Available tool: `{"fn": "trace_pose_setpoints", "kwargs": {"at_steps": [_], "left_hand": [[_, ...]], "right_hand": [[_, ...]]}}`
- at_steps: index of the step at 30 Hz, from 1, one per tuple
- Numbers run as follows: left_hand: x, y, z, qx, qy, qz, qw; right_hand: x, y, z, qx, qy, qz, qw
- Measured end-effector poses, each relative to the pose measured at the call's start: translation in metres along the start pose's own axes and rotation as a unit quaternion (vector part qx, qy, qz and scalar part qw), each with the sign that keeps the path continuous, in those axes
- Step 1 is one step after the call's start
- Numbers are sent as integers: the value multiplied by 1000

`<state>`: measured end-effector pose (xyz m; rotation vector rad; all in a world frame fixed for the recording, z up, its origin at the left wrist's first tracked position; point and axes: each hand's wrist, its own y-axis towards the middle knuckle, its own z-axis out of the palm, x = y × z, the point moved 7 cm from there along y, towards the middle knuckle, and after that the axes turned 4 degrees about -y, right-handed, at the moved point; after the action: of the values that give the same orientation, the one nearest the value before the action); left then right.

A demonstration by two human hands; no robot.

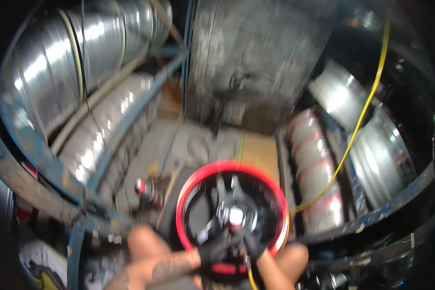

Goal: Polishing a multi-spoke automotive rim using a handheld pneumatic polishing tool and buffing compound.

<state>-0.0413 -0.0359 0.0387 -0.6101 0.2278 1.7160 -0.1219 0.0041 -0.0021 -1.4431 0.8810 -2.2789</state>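
A wheel rim (232, 166) with a bright red lip and dark spokes lies before me, near my bare knees. Both my hands wear black gloves and reach over its near side toward the hub. A dark hand-held air tool (235, 239), blurred, is between them, with a yellow hose (253, 279) joined by a metal fitting below. My right hand (253, 242) closes around this tool. My left hand (214, 248) is against it or just beside it; blur hides its fingers. A round white glare (235, 216) covers the wheel's centre.
Silvery wheel rims line a blue metal rack (137, 94) on the left. More bare rims (380, 159) and a red-edged row (317, 174) stand on the right. A yellow hose (362, 116) hangs there. Ahead are a grey panel (257, 47) and a cardboard sheet (261, 148); a red-and-white can or bottle (146, 190) is left.
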Motion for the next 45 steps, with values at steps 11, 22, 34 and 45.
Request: {"fn": "trace_pose_setpoints", "kwargs": {"at_steps": [11,22,34,45], "left_hand": [[-17,-13,11,-45,5,5,999],[-23,-45,-3,-190,-39,18,981],[-32,-46,-2,-213,-65,27,975],[-29,-53,-8,-234,-95,23,967]], "right_hand": [[32,-17,52,48,45,-11,998],[12,-15,81,100,106,82,986],[17,-17,75,63,32,85,994],[17,-17,75,49,-7,85,995]]}}
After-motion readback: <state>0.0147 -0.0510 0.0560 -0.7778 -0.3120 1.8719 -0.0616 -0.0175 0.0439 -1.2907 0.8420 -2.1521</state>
